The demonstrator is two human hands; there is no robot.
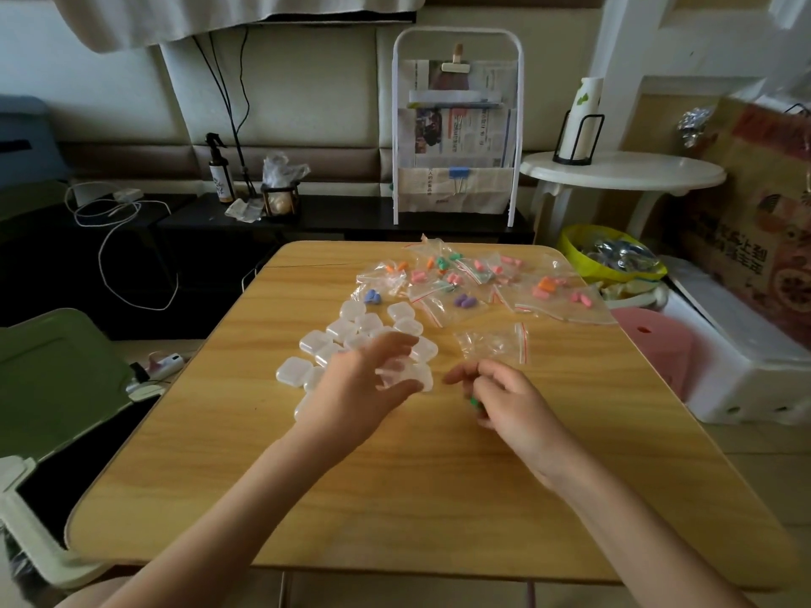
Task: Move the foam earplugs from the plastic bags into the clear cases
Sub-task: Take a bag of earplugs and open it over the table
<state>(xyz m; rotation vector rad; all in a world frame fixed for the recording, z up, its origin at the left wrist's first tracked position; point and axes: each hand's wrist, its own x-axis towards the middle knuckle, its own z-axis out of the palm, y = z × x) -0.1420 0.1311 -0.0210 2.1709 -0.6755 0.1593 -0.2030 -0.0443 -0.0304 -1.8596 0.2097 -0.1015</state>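
Earplugs (474, 402), soft and light, sit pinched in the right hand (509, 401); the left hand (364, 383) spreads wide over a case (408, 374) just beyond its fingertips.

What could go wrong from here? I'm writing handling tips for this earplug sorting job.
1. The right hand pinches green earplugs loosely above the bare table; one could drop and roll away.
2. The left hand reaches into the crowded clear cases; a nudge could scatter them.
3. The emptied bag lies close to the filled bags, so the two might get mixed up.
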